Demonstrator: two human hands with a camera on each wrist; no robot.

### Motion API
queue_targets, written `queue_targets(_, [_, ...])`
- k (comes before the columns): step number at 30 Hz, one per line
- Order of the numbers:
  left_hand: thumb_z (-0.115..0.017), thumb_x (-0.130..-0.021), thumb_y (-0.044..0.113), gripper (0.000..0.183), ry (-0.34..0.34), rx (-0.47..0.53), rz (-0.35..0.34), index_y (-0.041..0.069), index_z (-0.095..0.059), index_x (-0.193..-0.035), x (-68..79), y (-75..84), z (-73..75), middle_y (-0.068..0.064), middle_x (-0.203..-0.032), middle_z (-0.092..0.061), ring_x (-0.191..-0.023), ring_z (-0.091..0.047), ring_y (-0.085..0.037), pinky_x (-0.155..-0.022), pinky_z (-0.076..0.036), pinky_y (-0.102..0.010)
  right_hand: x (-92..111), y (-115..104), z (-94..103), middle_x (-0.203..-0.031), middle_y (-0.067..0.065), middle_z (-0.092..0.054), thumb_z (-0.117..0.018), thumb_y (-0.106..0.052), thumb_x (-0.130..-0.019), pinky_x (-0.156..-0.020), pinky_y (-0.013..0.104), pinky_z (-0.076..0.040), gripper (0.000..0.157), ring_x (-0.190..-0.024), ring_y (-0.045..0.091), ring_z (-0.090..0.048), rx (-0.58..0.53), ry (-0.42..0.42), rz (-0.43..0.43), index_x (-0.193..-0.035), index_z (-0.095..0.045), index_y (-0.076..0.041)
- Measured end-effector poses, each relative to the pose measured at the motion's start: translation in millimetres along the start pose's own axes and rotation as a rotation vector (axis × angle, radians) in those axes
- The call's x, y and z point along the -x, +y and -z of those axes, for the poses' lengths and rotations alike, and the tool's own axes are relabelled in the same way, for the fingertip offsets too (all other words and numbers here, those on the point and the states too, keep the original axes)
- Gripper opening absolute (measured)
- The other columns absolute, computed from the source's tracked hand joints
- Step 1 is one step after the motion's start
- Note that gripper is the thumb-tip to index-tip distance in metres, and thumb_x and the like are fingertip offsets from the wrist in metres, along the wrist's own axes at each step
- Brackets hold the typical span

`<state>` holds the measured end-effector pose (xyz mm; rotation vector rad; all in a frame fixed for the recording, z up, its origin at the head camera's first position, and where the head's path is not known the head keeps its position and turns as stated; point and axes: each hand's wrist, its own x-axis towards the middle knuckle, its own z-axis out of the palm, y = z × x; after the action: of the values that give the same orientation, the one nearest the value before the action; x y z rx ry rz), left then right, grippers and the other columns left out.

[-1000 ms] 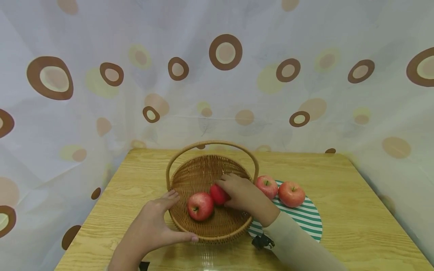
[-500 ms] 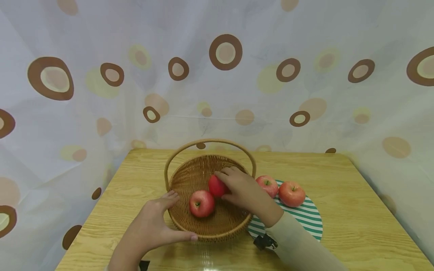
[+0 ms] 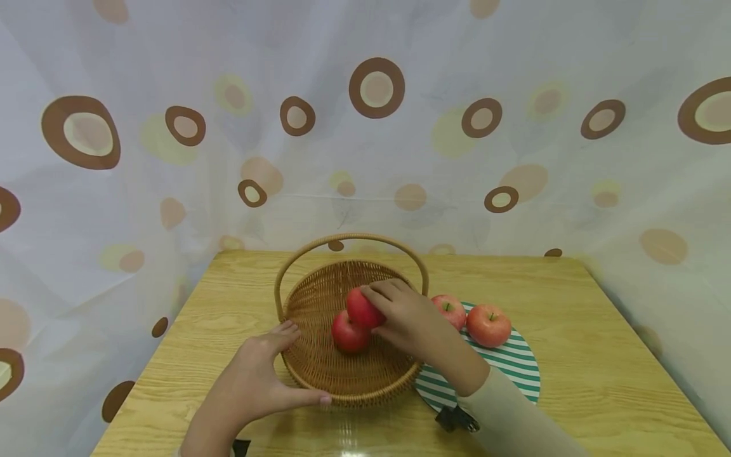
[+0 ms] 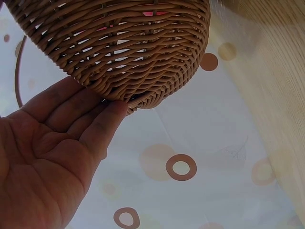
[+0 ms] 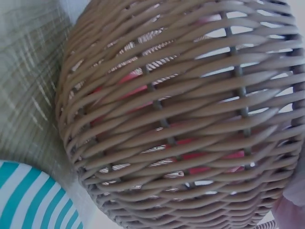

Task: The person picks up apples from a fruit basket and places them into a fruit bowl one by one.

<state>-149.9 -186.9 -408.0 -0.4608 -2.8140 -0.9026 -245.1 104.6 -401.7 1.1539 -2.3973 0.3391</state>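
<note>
A wicker basket point(image 3: 311, 365) with an arched handle stands on the table. Inside it lies one red apple point(image 3: 349, 336), partly covered by a second red apple point(image 3: 363, 308) that my right hand point(image 3: 408, 320) grips from its right side. My left hand point(image 3: 257, 377) is spread against the basket's left and front rim, thumb at the front. In the left wrist view, the straight fingers point(image 4: 90, 112) of that hand touch the outside of the weave. The right wrist view shows mostly the basket's wall point(image 5: 190, 114), with red glimpsed through its gaps.
Right of the basket, two more apples, one pinkish point(image 3: 449, 311) and one orange-red point(image 3: 488, 325), sit on a round green-and-white striped mat point(image 3: 516, 365). The wooden table point(image 3: 594, 355) backs onto a patterned curtain point(image 3: 434, 158).
My right hand has raised its apple slightly, up and to the left. The other apple in the basket has shifted right and back, now partly beneath it. My left hand stays put.
</note>
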Motion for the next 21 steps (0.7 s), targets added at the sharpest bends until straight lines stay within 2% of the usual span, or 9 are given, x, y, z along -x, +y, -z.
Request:
queue_targets(6, [-0.084, -0.058, 0.087, 0.118, 0.005, -0.004, -0.006, 0.000, -0.070, -0.137, 0.4, -0.7, 0.3, -0.021, -0.146, -0.064, -0.141, -0.059, -0.037, -0.111, -0.054, -0.054, 6, -2, 4.4, -0.132, 0.009, -0.070, -0.096, -0.022, -0.081, -0.096, 0.040, -0.064, 0.065, -0.125, 0.028, -0.067, -0.015, 0.115, 0.085, -0.138, -0.068, -0.010])
queue_targets(11, [-0.083, -0.059, 0.087, 0.117, 0.003, 0.002, -0.003, 0.000, -0.070, -0.137, 0.1, -2.2, -0.2, -0.021, -0.146, -0.065, -0.141, -0.059, -0.037, -0.110, -0.054, -0.054, 11, -1, 7.6, -0.131, 0.012, -0.071, -0.097, -0.022, -0.078, -0.092, 0.040, -0.065, 0.068, -0.124, 0.030, -0.068, -0.016, 0.196, 0.122, -0.138, -0.068, -0.008])
queue_targets(21, [-0.085, -0.059, 0.086, 0.117, 0.015, 0.011, -0.010, -0.001, -0.070, -0.136, 0.5, -3.0, -0.5, -0.021, -0.144, -0.066, -0.140, -0.060, -0.037, -0.109, -0.055, -0.054, 24, 7, 11.8, -0.134, 0.014, -0.069, -0.098, -0.015, -0.075, -0.093, 0.044, -0.065, 0.074, -0.124, 0.032, -0.068, -0.024, 0.229, 0.141, -0.141, -0.066, -0.005])
